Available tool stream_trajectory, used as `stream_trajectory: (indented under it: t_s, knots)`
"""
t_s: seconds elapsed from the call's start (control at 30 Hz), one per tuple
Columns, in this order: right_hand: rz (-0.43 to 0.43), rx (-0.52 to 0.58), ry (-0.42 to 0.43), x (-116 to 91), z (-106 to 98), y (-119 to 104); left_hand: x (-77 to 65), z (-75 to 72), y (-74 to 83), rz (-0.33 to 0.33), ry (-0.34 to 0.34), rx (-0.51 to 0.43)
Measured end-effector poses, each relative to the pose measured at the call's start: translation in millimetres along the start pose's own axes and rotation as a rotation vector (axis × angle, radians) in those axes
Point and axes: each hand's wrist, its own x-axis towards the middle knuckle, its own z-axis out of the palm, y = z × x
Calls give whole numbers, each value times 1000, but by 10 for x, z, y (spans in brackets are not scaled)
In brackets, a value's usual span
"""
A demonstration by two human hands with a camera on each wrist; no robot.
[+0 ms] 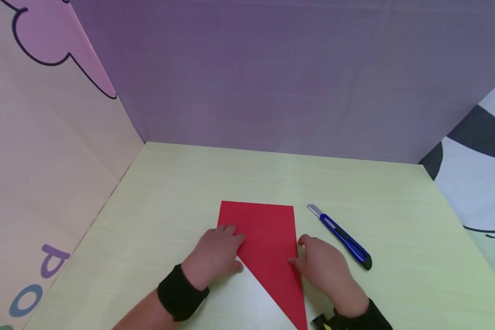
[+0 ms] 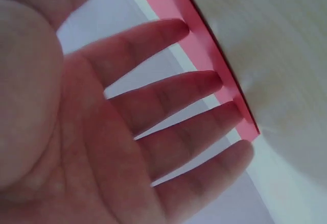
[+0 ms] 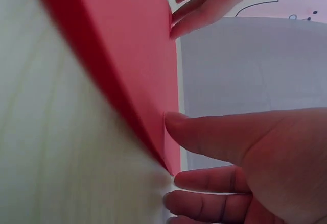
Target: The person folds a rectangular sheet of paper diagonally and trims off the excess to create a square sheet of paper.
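A red sheet of paper [image 1: 268, 238] lies on the table with a slanting lower-left edge, its lower tip cut off by the frame. My left hand [image 1: 218, 252] rests on its left side, fingers spread and nearly straight; the left wrist view shows the fingertips on the red paper [image 2: 202, 40]. At the right edge is my right hand [image 1: 323, 266]. Its thumb touches the paper [image 3: 133, 45] in the right wrist view, while the other fingers lie beside the edge, apart from the thumb. A blue utility knife [image 1: 346, 240] lies right of the paper, blade out.
The pale table [image 1: 169, 183] meets a purple back panel [image 1: 264, 82]. A left panel [image 1: 45, 151] with printed letters and a right panel [image 1: 478, 183] with a black-and-white print flank it. Dark bands [image 1: 179, 293] circle both wrists.
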Motion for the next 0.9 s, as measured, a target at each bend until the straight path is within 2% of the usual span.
stream_trajectory:
  t_s: [0.07,0.17,0.27,0.37,0.57,0.7,0.9]
  knots:
    - [0,15,1,16,12,16,13,1,-16,-18,48,-1]
    - [0,35,-9,25,16,19,42,8,-77,-110,109,-17]
    - [-7,24,-13,25,16,16,64,20,-166,-215,137,-47]
    - [-25,-6,-31,25,13,15,78,22,-246,-270,146,-88]
    - [-61,-48,-88,27,-5,24,103,12,-323,-282,144,-100]
    - [-72,-40,-86,30,-6,21,111,9,-330,-282,138,-94]
    - [-81,-13,-78,24,12,7,108,13,-310,-297,117,-139]
